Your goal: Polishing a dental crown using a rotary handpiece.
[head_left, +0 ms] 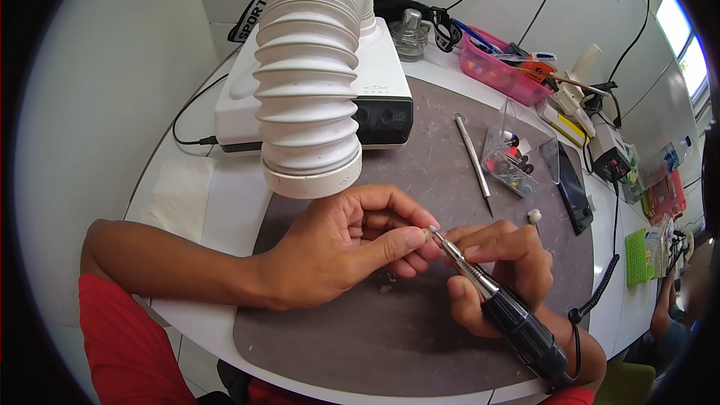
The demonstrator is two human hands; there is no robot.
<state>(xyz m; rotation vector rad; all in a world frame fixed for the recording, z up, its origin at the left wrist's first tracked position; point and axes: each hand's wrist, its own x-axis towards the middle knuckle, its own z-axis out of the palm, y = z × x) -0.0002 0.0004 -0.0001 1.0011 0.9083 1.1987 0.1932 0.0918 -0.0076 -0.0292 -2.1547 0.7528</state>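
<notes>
My left hand (pixel 358 236) pinches a small pale piece (pixel 427 234) between thumb and forefinger; too little of it shows to name it exactly. In my right hand (pixel 510 255) is a black and silver rotary handpiece (pixel 517 322), gripped like a pen. Its tip meets or nearly meets the pale piece. A coiled black cord (pixel 600 292) runs from its rear end. Pale crumbs (pixel 385 289) lie on the grey mat (pixel 337 360) below my hands. Just above my left hand is the round mouth of a white ribbed suction hose (pixel 311 176).
The hose rises from a white box-shaped machine (pixel 240 116). To the right lie a metal pen-like tool (pixel 473 154), a clear box (pixel 510 169) of small bits, a small white piece (pixel 534 216) and a black phone (pixel 574 193). A pink basket (pixel 499 71) stands behind; another person (pixel 671 322) sits far right.
</notes>
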